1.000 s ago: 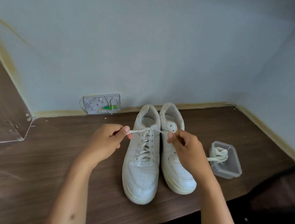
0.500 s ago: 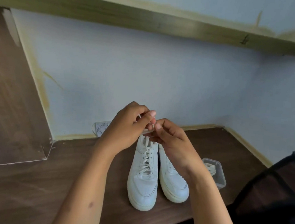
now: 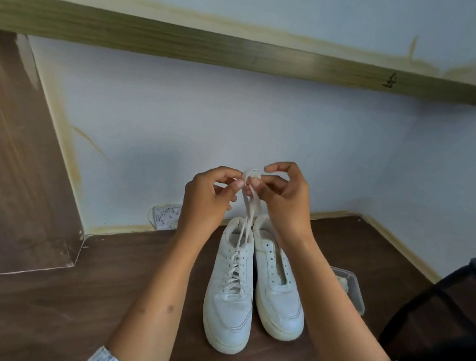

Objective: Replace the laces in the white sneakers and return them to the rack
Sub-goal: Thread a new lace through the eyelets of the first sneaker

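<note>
The left hand (image 3: 206, 197) and right hand (image 3: 284, 201) pinch the lace (image 3: 248, 210) ends high above the left sneaker (image 3: 229, 294) on the table (image 3: 47, 307), probably to make them even.

Wall shelf (image 3: 242, 51) above a floor-level socket plate (image 3: 166, 213).
</note>
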`<act>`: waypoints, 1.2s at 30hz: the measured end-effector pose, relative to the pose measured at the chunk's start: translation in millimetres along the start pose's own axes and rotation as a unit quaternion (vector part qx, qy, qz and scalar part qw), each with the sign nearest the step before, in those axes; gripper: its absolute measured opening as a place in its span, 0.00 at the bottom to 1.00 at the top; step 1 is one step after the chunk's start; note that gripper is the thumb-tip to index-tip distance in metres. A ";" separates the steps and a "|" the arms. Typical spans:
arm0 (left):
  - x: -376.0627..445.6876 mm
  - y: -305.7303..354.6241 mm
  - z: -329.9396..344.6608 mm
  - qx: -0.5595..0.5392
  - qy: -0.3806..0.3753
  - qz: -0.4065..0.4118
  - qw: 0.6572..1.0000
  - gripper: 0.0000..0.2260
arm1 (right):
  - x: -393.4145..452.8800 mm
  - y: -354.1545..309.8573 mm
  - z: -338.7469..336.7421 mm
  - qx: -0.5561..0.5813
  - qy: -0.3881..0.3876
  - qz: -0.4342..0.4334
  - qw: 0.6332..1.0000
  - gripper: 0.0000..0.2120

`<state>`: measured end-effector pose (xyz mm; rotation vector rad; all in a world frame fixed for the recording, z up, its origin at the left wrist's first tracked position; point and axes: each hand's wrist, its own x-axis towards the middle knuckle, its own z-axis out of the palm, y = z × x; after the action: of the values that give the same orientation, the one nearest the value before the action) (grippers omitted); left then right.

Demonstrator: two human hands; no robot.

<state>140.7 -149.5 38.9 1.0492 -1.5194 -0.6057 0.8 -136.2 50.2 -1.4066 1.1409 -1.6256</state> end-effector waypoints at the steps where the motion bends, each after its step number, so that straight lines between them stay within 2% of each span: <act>1: 4.2 -8.8 5.0 -0.009 0.015 -0.019 1.000 0.05 | 7.4 9.4 1.0 -0.011 0.007 0.000 1.000 0.12; 3: 11.1 -31.8 13.5 -0.009 0.019 -0.054 0.998 0.04 | 22.8 36.0 4.4 -0.036 0.032 0.013 0.999 0.10; 6: 11.1 -72.5 24.9 0.026 -0.033 -0.100 0.994 0.08 | 39.0 88.0 7.5 -0.108 0.045 0.052 0.992 0.08; 8: 4.9 -97.3 31.7 0.057 -0.072 -0.121 0.988 0.09 | 42.6 120.8 5.3 -0.225 -0.031 0.070 0.971 0.08; 9: 1.1 -107.3 33.9 0.070 -0.095 -0.126 0.985 0.09 | 43.0 134.4 2.9 -0.302 -0.099 0.075 0.945 0.08; 11: -5.4 -119.9 35.9 0.111 -0.151 -0.115 0.975 0.09 | 45.4 150.1 -2.4 -0.447 -0.240 0.062 0.860 0.10; 12: -7.8 -123.3 36.5 0.126 -0.181 -0.100 0.970 0.10 | 46.5 151.6 -4.7 -0.483 -0.280 0.050 0.828 0.11; 13: -9.9 -126.6 37.1 0.130 -0.208 -0.090 0.965 0.10 | 46.3 150.3 -7.2 -0.485 -0.294 0.039 0.823 0.13; 14: -10.3 -126.6 37.0 0.128 -0.233 -0.093 0.960 0.10 | 46.7 144.6 -11.0 -0.454 -0.283 0.040 0.844 0.14; 16: -10.7 -132.6 37.5 0.125 -0.262 -0.106 0.951 0.12 | 46.5 138.1 -19.9 -0.363 -0.203 0.028 0.909 0.14; 17: -9.8 -136.9 37.1 0.129 -0.259 -0.100 0.952 0.13 | 46.5 135.3 -25.3 -0.351 -0.154 0.012 0.924 0.11; 19: -8.0 -143.5 33.2 0.152 -0.239 -0.095 0.954 0.17 | 46.7 133.9 -35.0 -0.384 -0.124 0.019 0.915 0.09; 21: -6.9 -140.7 28.6 0.154 -0.260 -0.128 0.945 0.23 | 46.7 138.6 -35.3 -0.424 -0.172 0.057 0.888 0.11; 22: -6.9 -138.3 28.8 0.148 -0.286 -0.144 0.936 0.25 | 45.7 141.3 -32.3 -0.453 -0.211 0.050 0.865 0.11; 25: -7.1 -130.8 34.9 0.138 -0.322 -0.169 0.921 0.24 | 42.6 147.9 -17.4 -0.548 -0.332 0.004 0.768 0.14; 26: -5.5 -130.4 36.8 0.144 -0.312 -0.168 0.924 0.21 | 43.6 148.9 -14.9 -0.542 -0.351 0.013 0.764 0.13; 27: -3.8 -129.8 38.2 0.145 -0.297 -0.162 0.930 0.17 | 45.4 148.2 -15.5 -0.518 -0.352 0.022 0.779 0.12; 28: -1.0 -130.7 39.7 0.135 -0.276 -0.153 0.939 0.13 | 48.5 145.3 -18.4 -0.482 -0.327 0.018 0.813 0.09; 30: 5.4 -132.7 44.1 0.096 -0.225 -0.131 0.961 0.08 | 56.7 139.7 -28.8 -0.414 -0.207 -0.017 0.886 0.03; 31: 9.0 -133.8 47.2 0.095 -0.204 -0.117 0.967 0.06 | 60.2 136.5 -33.3 -0.402 -0.160 -0.032 0.901 0.06; 33: 13.8 -136.8 53.6 0.136 -0.188 -0.088 0.969 0.07 | 64.6 136.5 -38.6 -0.427 -0.157 -0.014 0.890 0.13; 36: 17.3 -138.3 60.0 0.226 -0.275 -0.062 0.932 0.09 | 55.5 149.8 -32.5 -0.494 -0.222 0.013 0.841 0.13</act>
<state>123.3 -239.6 -81.8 1.4086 -2.1664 -0.6912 -47.2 -237.0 -68.7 -2.2102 1.7710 -0.5383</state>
